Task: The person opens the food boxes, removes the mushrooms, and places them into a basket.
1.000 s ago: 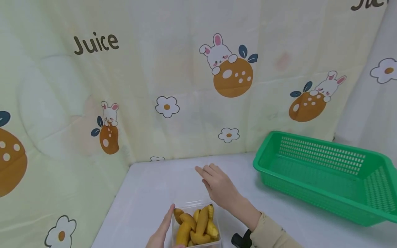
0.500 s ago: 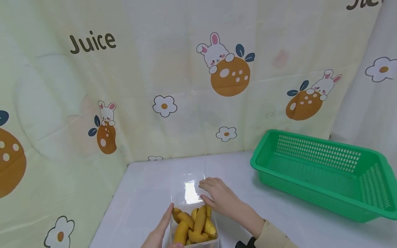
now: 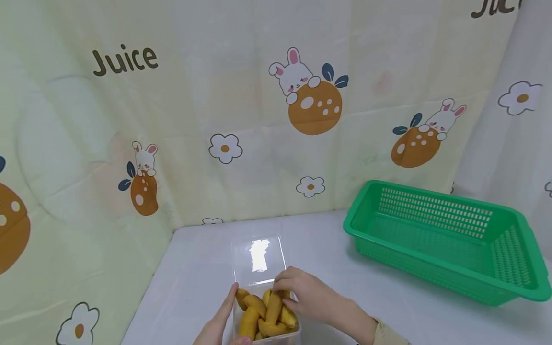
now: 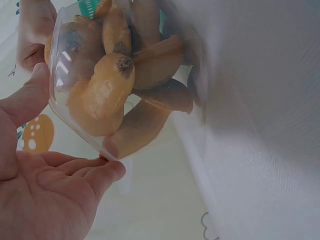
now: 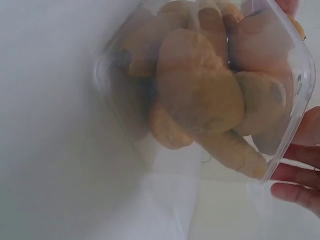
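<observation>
A clear plastic box stands at the table's near middle, its clear lid swung back behind it. Several yellow-brown mushrooms fill the box. My left hand rests along the box's left side, fingers straight. In the left wrist view, the thumb and fingertips of that left hand touch the rim. At the far right corner, my right hand reaches over the rim, its bent fingers and thumb about the end of a mushroom. In the right wrist view, fingertips of the right hand show by the rim.
A green plastic basket with perforated walls sits on the right side of the white table. Behind the table hangs a curtain printed with rabbits, fruit and flowers.
The box's lid has swung back and down behind the box. My right hand has come down from above the lid to the mushrooms. My left hand stays at the box's left side.
</observation>
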### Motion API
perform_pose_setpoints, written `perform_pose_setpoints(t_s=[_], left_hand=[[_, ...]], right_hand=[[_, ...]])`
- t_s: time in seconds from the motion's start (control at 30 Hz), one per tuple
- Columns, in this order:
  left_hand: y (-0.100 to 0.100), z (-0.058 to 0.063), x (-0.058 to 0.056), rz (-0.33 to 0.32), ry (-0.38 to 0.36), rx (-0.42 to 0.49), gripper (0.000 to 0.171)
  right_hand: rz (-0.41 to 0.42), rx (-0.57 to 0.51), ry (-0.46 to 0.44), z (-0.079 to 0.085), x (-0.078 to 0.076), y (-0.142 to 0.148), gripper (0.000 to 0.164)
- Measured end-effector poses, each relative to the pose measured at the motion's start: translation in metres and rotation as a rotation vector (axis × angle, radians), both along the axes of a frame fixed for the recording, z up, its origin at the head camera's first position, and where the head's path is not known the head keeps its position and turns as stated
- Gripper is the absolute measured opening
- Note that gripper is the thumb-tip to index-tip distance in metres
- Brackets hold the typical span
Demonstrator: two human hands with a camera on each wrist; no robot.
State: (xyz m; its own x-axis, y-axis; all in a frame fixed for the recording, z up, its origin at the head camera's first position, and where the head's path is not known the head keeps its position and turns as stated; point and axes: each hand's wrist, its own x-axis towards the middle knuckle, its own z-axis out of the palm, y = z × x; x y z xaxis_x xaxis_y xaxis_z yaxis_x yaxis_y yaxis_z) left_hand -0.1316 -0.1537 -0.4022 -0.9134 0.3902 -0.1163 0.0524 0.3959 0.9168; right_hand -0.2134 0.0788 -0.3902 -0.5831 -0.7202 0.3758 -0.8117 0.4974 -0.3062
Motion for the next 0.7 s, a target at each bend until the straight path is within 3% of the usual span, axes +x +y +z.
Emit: perform_pose_setpoints(t_s=[0.2,0.33,0.63,0.7], left_hand=[[-0.001,-0.001,-0.003,0.018,0.009,-0.026,0.077],[-0.003,-0.004,-0.003,0.021,-0.031,0.030,0.074],[-0.001,-0.001,0.000,0.024,-0.064,0.041,0.075],[0.000,-0.002,-0.001,0.028,-0.043,0.031,0.074]], right_hand=[[0.096,-0.011,0.074,-0.003,-0.005,0.002,0.026],[0.149,-0.009,0.103,-0.004,-0.009,0.002,0.025],[0.190,-0.003,0.065,-0.005,-0.011,0.001,0.026],[0.202,-0.013,0.072,-0.005,-0.012,0.000,0.027]])
